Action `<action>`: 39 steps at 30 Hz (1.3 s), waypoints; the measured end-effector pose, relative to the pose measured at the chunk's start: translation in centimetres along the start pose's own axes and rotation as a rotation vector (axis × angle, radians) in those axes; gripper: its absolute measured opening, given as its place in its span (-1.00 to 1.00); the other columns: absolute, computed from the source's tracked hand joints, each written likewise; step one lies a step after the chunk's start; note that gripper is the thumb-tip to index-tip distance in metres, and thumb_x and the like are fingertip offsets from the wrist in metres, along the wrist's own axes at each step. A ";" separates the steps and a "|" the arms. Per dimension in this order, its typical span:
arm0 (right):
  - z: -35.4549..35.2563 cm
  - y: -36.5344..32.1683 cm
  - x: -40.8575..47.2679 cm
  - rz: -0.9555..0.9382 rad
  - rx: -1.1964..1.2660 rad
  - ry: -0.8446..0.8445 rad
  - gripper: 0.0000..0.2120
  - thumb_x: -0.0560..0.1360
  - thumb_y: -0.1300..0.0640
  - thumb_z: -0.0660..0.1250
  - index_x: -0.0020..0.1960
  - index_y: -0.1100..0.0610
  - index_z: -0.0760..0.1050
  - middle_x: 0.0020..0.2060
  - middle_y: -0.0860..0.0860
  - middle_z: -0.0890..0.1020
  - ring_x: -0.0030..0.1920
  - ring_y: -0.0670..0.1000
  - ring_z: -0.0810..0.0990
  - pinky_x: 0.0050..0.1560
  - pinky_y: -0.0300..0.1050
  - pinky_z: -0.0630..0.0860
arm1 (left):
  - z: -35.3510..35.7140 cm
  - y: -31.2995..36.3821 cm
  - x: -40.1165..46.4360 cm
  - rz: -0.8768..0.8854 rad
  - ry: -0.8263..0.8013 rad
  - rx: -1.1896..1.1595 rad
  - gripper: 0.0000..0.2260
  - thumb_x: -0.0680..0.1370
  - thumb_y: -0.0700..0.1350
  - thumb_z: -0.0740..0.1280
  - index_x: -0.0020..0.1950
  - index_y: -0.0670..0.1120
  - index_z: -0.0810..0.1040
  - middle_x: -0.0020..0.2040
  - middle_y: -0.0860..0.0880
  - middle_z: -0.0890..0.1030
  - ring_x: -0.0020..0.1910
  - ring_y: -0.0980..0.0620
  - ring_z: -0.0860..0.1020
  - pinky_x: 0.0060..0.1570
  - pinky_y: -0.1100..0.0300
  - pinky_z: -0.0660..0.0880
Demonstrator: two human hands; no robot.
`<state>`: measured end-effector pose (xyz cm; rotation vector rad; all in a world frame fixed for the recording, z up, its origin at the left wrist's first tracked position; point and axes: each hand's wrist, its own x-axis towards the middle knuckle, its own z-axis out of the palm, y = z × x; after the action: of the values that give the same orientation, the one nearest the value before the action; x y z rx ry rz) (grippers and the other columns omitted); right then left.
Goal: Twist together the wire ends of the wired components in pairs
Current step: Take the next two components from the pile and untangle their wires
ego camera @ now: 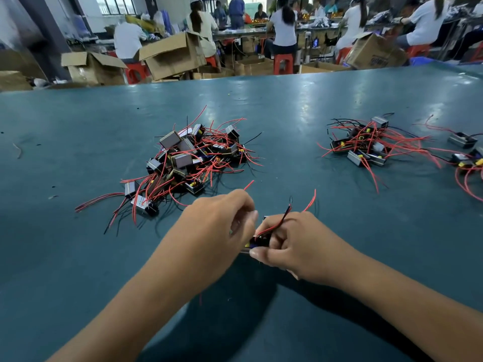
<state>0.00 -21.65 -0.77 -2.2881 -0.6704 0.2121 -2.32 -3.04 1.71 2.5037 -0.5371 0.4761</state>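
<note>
Behind your green table (78, 257) a busy workshop runs on, with other workers seated among open cartons (172, 54). Your right hand (295, 244) grips a small component (257, 241) just above the table, fingers curled round it, while your left hand (222, 218) pinches at its wires close beside. A red-and-black pair (285, 215) rises over your right knuckles, and a loose red wire (311, 199) curves off beyond. Hold the body steady, bring the two bare ends level, then roll them between thumb and fingertip so the strands lock tightly. The big pile (188, 155) lies ahead to the left, a smaller group (366, 145) well off to the right. One carton carries dark print, too blurred to read.
</note>
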 end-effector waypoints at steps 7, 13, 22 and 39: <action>0.1 0.2 0.2 -0.001 -0.014 -0.003 -0.76 0.49 -0.03 0.43 -0.13 0.17 0.61 -0.42 -0.15 0.62 -0.54 -0.14 0.45 -0.42 -0.34 0.31 | -2.2 -2.7 0.4 0.122 -0.386 0.210 -0.62 0.50 0.17 0.42 0.28 0.11 0.52 0.09 0.26 0.47 -0.09 0.34 0.32 0.02 0.54 0.20; 0.1 0.5 0.1 -0.003 0.017 0.011 -0.85 0.48 -0.04 0.44 -0.11 0.03 0.57 -0.38 0.06 0.61 -0.50 -0.12 0.42 -0.41 -0.21 0.37 | -3.1 -2.7 0.9 0.210 -0.360 0.310 -0.91 0.57 0.03 0.41 0.04 0.10 0.66 -0.06 0.17 0.61 -0.09 0.13 0.35 0.05 0.18 0.35; 0.2 0.1 0.2 0.001 0.019 0.016 -0.86 0.50 -0.02 0.42 -0.13 0.03 0.55 -0.39 0.05 0.62 -0.52 -0.12 0.43 -0.40 -0.19 0.39 | -1.7 0.2 0.3 0.182 -0.370 0.699 -0.86 0.60 -0.13 0.27 0.07 0.10 0.53 0.03 0.11 0.48 0.09 0.00 0.40 0.02 0.18 0.25; 0.2 0.0 0.4 -0.048 -0.016 0.024 -0.77 0.48 0.04 0.45 -0.26 -0.15 0.45 -0.53 -0.11 0.48 -0.52 -0.16 0.46 -0.43 -0.35 0.29 | 2.0 1.0 0.7 -0.128 -0.007 -0.156 -0.89 0.54 -0.25 0.33 -0.06 -0.04 0.52 -0.20 0.11 0.55 -0.19 0.14 0.48 -0.17 0.29 0.38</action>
<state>0.29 -21.30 -0.94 -2.2835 -0.7164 0.1563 -1.75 -5.14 0.84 2.3735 -0.3973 0.3621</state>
